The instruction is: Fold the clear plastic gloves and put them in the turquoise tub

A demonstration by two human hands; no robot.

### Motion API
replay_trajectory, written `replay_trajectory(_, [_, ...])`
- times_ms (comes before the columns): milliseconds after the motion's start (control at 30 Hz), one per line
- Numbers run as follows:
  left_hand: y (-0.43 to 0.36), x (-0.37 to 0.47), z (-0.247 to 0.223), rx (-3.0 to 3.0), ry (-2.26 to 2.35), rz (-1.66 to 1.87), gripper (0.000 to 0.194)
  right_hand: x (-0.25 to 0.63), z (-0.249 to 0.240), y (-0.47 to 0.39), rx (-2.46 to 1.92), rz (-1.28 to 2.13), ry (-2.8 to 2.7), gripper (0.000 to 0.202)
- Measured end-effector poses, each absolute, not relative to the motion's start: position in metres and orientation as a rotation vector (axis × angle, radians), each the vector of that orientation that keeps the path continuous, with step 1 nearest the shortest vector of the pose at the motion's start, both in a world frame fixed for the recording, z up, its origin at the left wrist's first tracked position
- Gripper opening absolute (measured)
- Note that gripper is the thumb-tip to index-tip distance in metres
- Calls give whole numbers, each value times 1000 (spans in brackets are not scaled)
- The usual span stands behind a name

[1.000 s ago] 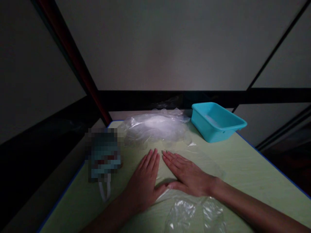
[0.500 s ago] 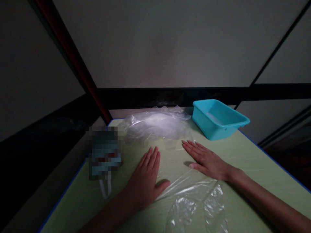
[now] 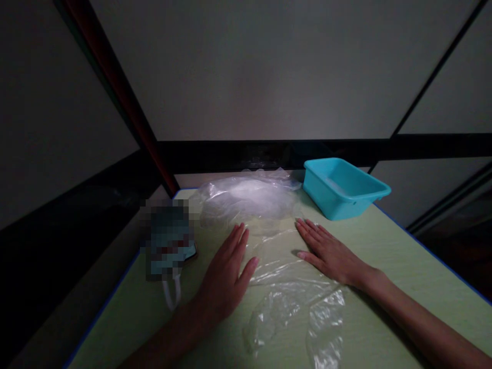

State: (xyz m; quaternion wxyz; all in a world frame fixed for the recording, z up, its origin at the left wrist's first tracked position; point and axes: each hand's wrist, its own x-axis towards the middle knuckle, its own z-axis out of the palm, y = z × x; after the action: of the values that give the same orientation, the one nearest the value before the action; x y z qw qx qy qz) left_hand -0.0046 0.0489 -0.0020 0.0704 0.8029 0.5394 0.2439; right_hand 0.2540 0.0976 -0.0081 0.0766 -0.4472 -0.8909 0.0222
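Note:
A clear plastic bag (image 3: 284, 264) lies spread on the pale green table, its crinkled handle ends toward me. My left hand (image 3: 225, 271) is at the bag's left side, fingers extended and thumb apart, holding nothing. On the right side, my right hand (image 3: 328, 251) rests palm down on the bag with its fingers stretched out. Beyond both hands sits a heap of clear plastic bags (image 3: 248, 197) at the table's far edge.
A turquoise plastic basket (image 3: 338, 192) stands at the far right corner. At the left edge is a blurred, pixelated item (image 3: 169, 241) with a white strap (image 3: 171, 292). The pale green table (image 3: 388, 261) meets a wall panel behind.
My left hand has tilted up and its thumb has risen. My right hand has shifted slightly right. The bag's crinkled handle ends have moved a little left.

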Motion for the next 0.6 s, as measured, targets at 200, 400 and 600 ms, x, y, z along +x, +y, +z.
replay_trajectory(200, [30, 11, 1, 2603, 1589, 526, 52, 251, -7, 96, -1415, -60, -2583, 73])
replay_trajectory(400, [27, 25, 7, 2665, 1622, 416, 56, 231, 11, 87, -1277, 142, -2564, 68])
replay_trajectory(600, [25, 23, -4, 2692, 1632, 379, 57, 192, 20, 66, -969, 368, -2693, 65])
